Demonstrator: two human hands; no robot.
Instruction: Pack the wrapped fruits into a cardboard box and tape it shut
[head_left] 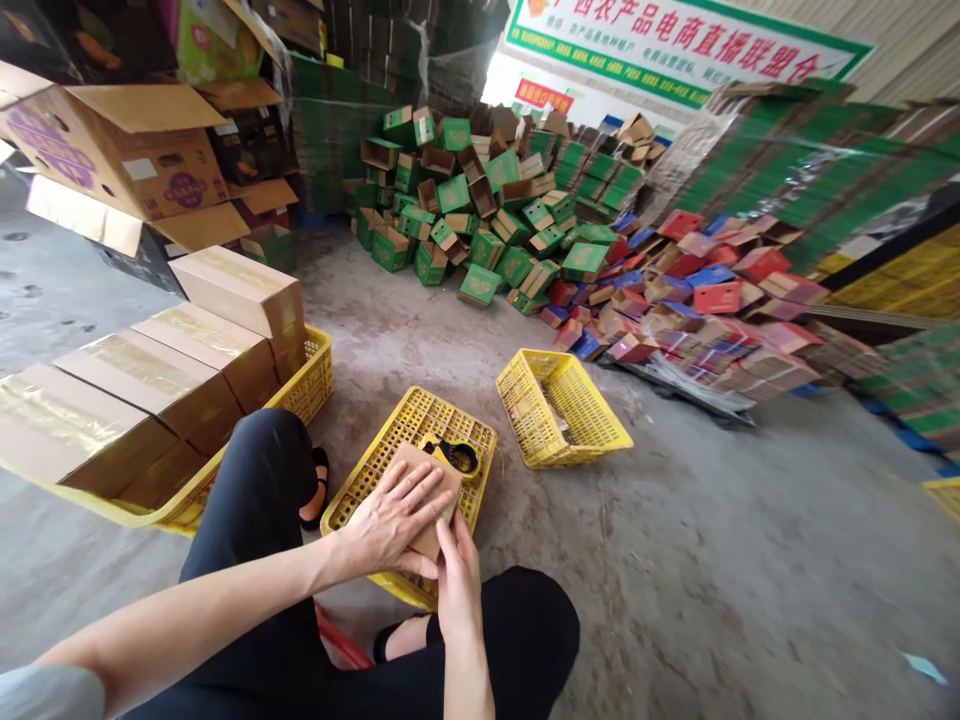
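My left hand (pixel 390 520) lies flat, fingers spread, on top of a small brown cardboard box (pixel 431 478) that rests on an upturned yellow plastic crate (pixel 375 470) between my knees. My right hand (pixel 457 575) is at the box's near right edge, fingers together and pressed against it. A yellow and black tape dispenser (pixel 457 455) lies on the crate just beyond the box.
A second yellow crate (pixel 562 405) sits tilted on the concrete floor to the right. At the left, several taped brown cartons (pixel 165 370) stand on a long yellow crate. A heap of green boxes (pixel 480 210) and red and blue boxes (pixel 697 300) fills the back.
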